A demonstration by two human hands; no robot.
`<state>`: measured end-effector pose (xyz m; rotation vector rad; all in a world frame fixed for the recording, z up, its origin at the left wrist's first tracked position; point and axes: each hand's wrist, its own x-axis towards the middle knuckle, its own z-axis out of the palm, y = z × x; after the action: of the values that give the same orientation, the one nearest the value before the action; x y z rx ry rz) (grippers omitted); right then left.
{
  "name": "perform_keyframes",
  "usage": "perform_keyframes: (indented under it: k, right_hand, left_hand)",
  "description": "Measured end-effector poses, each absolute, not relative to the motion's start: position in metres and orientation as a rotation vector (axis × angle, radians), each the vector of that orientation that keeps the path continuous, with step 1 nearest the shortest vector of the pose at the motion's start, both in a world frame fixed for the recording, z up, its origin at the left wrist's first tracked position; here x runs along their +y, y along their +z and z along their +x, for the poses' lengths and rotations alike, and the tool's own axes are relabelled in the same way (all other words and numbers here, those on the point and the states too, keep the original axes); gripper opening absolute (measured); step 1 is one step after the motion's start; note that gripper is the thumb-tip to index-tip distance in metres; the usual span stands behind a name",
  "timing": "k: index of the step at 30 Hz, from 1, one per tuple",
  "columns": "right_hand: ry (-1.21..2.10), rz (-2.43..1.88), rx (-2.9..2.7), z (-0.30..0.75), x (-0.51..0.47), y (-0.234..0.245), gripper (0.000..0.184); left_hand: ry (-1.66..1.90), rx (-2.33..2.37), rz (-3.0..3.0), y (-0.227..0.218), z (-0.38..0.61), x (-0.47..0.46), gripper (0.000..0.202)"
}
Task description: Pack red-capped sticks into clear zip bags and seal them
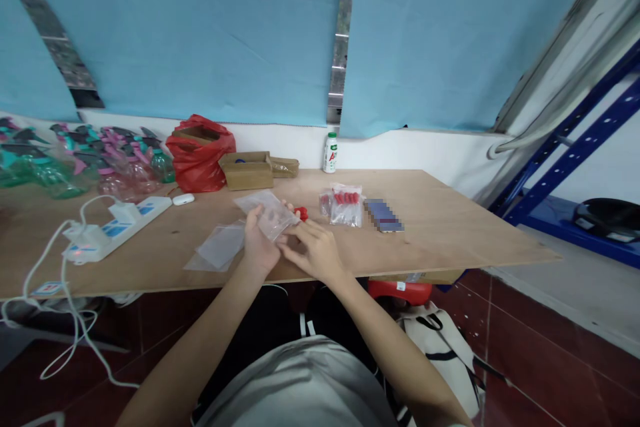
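Observation:
My left hand (pixel 261 243) is closed on a clear plastic bag (pixel 270 210), with the thumb lying over its near face. The bag is tilted above the table's front part. My right hand (pixel 317 245) meets the bag's right edge, its fingers and thumb closing on the plastic there. Just beyond those fingers shows a small red piece (pixel 301 213); whether it is touched or lies on the table I cannot tell. Under and left of my left hand, flat clear bags (pixel 219 247) lie overlapping on the table.
Filled bags with red pieces (pixel 347 207) and a phone (pixel 384 215) lie to the right. Behind stand a white bottle (pixel 331 153), a cardboard box (pixel 247 170) and a red plastic bag (pixel 200 157). Spray bottles (pixel 115 170) and a corded power strip (pixel 120 230) occupy the left.

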<state>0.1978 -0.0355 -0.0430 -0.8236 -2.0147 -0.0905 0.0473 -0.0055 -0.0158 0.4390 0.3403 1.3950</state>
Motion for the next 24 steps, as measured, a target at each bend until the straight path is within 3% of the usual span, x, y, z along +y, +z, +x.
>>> perform_keyframes:
  k: [8,16,21,24]
  right_hand:
    - [-0.048,-0.905,-2.008,0.184,-0.032,-0.06,0.021]
    - [0.019,-1.132,-2.078,0.2,-0.023,-0.05,0.011]
    - [-0.013,-1.461,-2.063,0.228,-0.005,-0.055,0.039]
    - [-0.009,-1.544,-2.139,0.235,0.0,-0.062,0.043]
  left_hand:
    - [1.382,0.353,0.411,-0.03,0.046,0.006,0.032]
    - [1.551,0.301,0.244,-0.031,0.03,0.021,0.024]
    - [1.586,0.255,0.158,-0.032,0.03,0.024,0.032]
    - [1.595,0.24,0.15,-0.034,0.031,0.024,0.035]
